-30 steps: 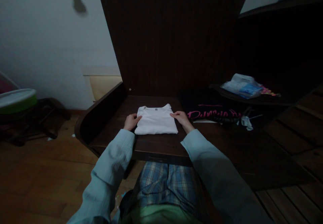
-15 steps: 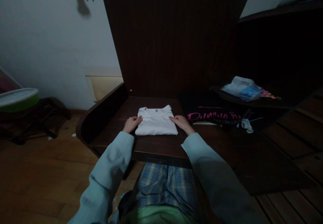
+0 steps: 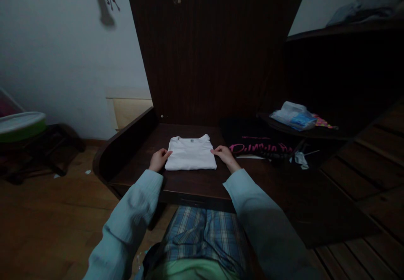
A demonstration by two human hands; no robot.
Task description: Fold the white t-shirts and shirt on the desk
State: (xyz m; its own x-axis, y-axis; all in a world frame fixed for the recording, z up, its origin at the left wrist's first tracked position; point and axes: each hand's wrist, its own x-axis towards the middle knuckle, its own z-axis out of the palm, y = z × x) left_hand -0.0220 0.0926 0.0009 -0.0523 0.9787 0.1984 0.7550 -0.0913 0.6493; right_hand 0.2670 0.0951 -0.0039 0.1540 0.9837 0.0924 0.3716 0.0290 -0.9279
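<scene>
A white T-shirt, folded into a neat rectangle with the collar away from me, lies on a dark wooden surface. My left hand rests at its left edge, fingers loosely curled and fingertips touching the cloth. At the right edge lies my right hand, fingers stretched flat against the fabric. Neither hand grips the shirt. Both arms wear light blue sleeves.
A black garment with pink lettering lies right of the shirt. Beyond it a shelf holds a plastic bag. A dark wooden panel rises behind. A green-rimmed basin sits on a stand at far left.
Both hands slid slightly outward, from resting on the shirt's corners to its side edges. The view tilted up a little.
</scene>
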